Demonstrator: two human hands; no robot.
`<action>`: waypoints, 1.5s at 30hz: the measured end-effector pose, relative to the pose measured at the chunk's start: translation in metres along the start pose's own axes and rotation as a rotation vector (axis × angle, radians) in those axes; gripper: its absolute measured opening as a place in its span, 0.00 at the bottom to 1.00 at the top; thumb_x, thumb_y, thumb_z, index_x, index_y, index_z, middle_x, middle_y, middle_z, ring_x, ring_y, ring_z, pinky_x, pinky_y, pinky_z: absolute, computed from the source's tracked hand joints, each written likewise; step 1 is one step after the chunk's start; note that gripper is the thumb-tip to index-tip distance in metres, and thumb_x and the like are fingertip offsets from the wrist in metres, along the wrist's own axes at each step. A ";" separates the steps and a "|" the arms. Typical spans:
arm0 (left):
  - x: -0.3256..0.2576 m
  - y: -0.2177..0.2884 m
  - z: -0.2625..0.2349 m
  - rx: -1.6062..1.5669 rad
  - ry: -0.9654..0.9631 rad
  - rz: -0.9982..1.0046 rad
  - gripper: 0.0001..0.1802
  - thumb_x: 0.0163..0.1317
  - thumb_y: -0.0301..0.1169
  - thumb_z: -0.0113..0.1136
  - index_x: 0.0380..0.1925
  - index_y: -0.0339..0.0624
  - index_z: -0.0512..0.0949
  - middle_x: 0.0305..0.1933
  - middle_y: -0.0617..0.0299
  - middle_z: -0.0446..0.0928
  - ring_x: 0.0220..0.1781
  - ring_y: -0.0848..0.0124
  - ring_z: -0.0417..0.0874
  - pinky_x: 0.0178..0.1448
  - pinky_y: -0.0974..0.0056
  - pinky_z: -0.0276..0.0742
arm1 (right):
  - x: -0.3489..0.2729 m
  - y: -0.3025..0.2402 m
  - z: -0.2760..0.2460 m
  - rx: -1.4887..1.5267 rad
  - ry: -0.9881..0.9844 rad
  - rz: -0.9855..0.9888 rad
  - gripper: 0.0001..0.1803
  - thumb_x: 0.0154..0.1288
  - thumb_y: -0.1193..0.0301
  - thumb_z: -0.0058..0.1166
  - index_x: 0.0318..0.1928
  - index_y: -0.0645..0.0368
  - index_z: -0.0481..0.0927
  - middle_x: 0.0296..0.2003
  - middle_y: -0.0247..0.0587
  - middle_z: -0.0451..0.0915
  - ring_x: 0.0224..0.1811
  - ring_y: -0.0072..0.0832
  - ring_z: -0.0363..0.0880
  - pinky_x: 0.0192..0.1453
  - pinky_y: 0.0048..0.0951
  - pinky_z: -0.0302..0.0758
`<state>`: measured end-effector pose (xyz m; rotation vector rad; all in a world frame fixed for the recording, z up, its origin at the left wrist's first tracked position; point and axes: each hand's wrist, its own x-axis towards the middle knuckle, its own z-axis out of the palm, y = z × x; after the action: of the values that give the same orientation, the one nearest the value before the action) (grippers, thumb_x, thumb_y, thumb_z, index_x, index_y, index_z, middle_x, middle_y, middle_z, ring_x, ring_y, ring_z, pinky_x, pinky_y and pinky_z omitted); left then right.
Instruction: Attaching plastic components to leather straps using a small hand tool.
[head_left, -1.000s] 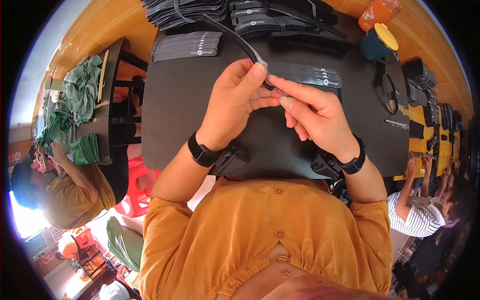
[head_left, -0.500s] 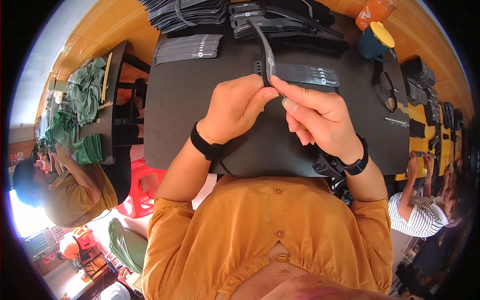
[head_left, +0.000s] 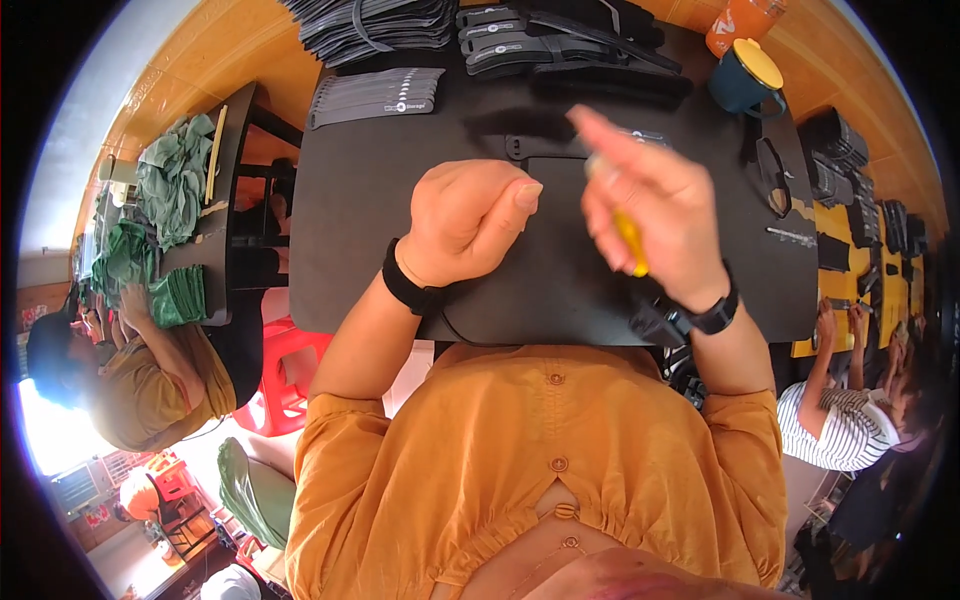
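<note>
My left hand (head_left: 468,215) is curled closed over the middle of the dark table, thumb along the bent fingers; nothing sticks out of it, and its inside is hidden. To its right my right hand (head_left: 655,205) is raised and smeared by motion, index finger pointing up and away. Against its palm, under the curled fingers, shows a small yellow object (head_left: 631,242), its kind unclear. Beyond both hands a dark blurred strap (head_left: 515,126) stretches sideways toward the right fingertips; whether they touch it I cannot tell. Flat grey straps (head_left: 517,148) lie behind, partly covered by the right hand.
Fanned grey straps (head_left: 375,97) lie at the far left, below a tall strap bundle (head_left: 375,30). More black straps (head_left: 560,50) are piled at the back. A lidded mug (head_left: 745,80) and an orange container (head_left: 742,22) stand far right. Co-workers sit on both sides.
The strap pinched between both hands has left my left hand and shows as a blur beyond. My right hand has moved apart, slightly rightward, and its yellow object has come into sight.
</note>
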<state>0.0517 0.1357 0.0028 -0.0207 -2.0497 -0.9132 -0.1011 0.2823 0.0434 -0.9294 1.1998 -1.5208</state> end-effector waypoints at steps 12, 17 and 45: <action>0.005 0.008 0.004 0.000 -0.026 -0.203 0.20 0.61 0.43 0.69 0.26 0.37 0.74 0.21 0.58 0.75 0.20 0.70 0.77 0.26 0.67 0.71 | -0.006 0.009 0.008 -0.147 -0.113 -0.127 0.21 0.74 0.77 0.47 0.64 0.52 0.76 0.22 0.29 0.75 0.16 0.12 0.66 0.21 0.16 0.64; 0.002 -0.003 0.004 0.049 -0.039 0.002 0.14 0.66 0.34 0.62 0.24 0.38 0.74 0.18 0.57 0.68 0.17 0.60 0.69 0.21 0.60 0.63 | -0.006 0.005 0.009 -0.219 -0.159 -0.174 0.22 0.73 0.79 0.48 0.64 0.52 0.77 0.21 0.30 0.74 0.17 0.13 0.67 0.22 0.16 0.66; 0.003 0.014 0.013 0.062 0.044 -0.133 0.15 0.69 0.28 0.52 0.22 0.40 0.74 0.18 0.58 0.73 0.18 0.59 0.76 0.25 0.60 0.71 | -0.007 -0.002 0.005 -0.068 0.066 -0.188 0.24 0.71 0.72 0.56 0.66 0.61 0.71 0.24 0.32 0.77 0.18 0.14 0.69 0.22 0.14 0.66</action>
<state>0.0453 0.1530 0.0094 0.1700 -2.0566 -0.9225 -0.0953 0.2882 0.0460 -1.0689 1.2460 -1.6796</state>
